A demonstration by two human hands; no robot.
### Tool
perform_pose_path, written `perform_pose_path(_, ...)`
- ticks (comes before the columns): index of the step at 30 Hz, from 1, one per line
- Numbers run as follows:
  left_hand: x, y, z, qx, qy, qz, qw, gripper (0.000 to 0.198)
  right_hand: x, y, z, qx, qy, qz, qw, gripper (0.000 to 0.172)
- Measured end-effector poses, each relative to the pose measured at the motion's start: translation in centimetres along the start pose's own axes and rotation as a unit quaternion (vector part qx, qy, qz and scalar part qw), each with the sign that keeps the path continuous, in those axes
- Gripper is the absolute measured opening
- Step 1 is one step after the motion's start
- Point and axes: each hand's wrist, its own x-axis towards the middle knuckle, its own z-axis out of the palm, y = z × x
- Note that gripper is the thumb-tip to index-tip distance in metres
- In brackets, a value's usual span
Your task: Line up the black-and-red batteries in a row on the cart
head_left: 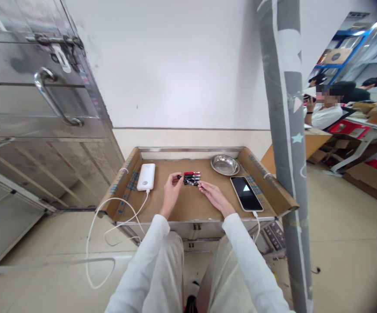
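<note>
- Pinches a small dark item (180, 177) between thumb and fingers of the left hand (172, 189), closed with hardly any gap.
- Has the fingertips of the right hand (216, 196) nearly together beside a shiny piece (191, 183); cannot tell whether gripping it, too small to make out.
- Wears white sleeves (152, 239), and stands at a cart lined with brown cardboard (188, 206).
- Has a phone (247, 193) lying flat on the right, screen dark, with a white lead (256, 228) plugged into its near end.
- Has a white power bank (146, 177) on the left, joined to a looping white cable (89, 234).
- Has small red and black cylinders (191, 173) side by side just beyond the fingertips, near the cart's middle.
- Has a shallow metal bowl (225, 165) farther back, right of the cylinders.
- Faces a pale wall (182, 69), between a metal door (12, 100) on the left and a patterned grey column (282, 87) on the right.
- Has a person in a white top (325, 118) and blue shelving (330, 67) well beyond.
</note>
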Motion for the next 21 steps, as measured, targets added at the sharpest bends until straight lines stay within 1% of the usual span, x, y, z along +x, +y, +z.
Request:
perform_pose_path(1,-0.1,-0.6,-0.2,0.011,-0.009,-0.004,1.000,0.025,-0.1,0.0,-0.1,-0.013,0.008,-0.012,1.000,0.032)
perform_pose_path(3,-0.5,-1.5,-0.2,0.041,-0.053,-0.004,0.998,0.022,-0.3,-0.1,-0.3,-0.056,0.028,-0.044,0.997,0.036)
perform_pose_path(6,-1.0,-2.3,0.2,0.123,-0.119,0.035,0.985,0.016,-0.6,-0.1,-0.2,-0.164,0.054,-0.105,0.979,0.034)
perform_pose_path(8,-0.9,-2.5,0.6,0.196,-0.150,0.090,0.965,0.016,-0.7,-0.1,0.0,-0.242,0.051,-0.143,0.958,0.028)
perform_pose_path(10,-0.7,-2.4,0.9,0.261,-0.174,0.144,0.939,0.020,-0.6,0.1,0.5,-0.314,0.028,-0.169,0.934,0.021)
perform_pose_path(12,-0.6,-2.3,0.9,0.306,-0.186,0.173,0.917,0.022,-0.4,0.3,1.1,-0.382,0.000,-0.192,0.904,0.018)
perform_pose_path(13,-0.6,-2.2,0.8,0.320,-0.184,0.180,0.912,0.022,-0.3,0.4,1.4,-0.411,-0.012,-0.207,0.888,0.018)
perform_pose_path(16,-0.9,-2.0,0.4,0.323,-0.184,0.191,0.909,0.022,0.0,0.7,1.9,-0.461,-0.040,-0.248,0.851,0.020)
perform_pose_path(18,-1.3,-1.9,0.2,0.296,-0.201,0.195,0.913,0.022,0.0,0.9,2.0,-0.471,-0.058,-0.259,0.841,0.021)
perform_pose_path(21,-1.6,-2.0,0.1,0.262,-0.224,0.180,0.921,0.018,-0.4,0.9,1.7,-0.470,-0.081,-0.263,0.839,0.020)
